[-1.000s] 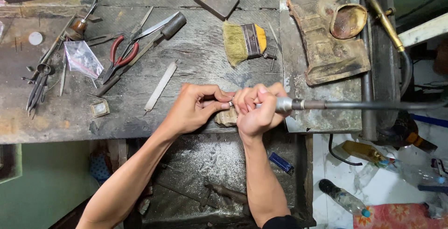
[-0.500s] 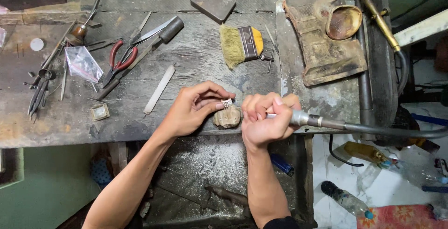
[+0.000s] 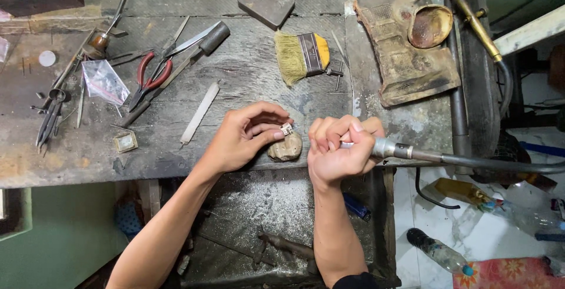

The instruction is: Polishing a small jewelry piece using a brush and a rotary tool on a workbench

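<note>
Small silvery ring [image 3: 286, 129], pinched in left hand [image 3: 244, 139] fingertips at centre frame above a rounded wooden peg [image 3: 286, 146]; right hand [image 3: 340, 150] fist grips metal rotary handpiece [image 3: 391, 148] on scarred grey worktop [image 3: 247, 77].

Two hands [image 3: 247, 139], one brush [image 3: 303, 56]

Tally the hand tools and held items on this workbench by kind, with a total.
Brush: 1
Red-handled pliers: 1
Flat file: 1
Rotary handpiece in right hand: 1
Small metal piece in left hand: 1
Total: 5
</note>
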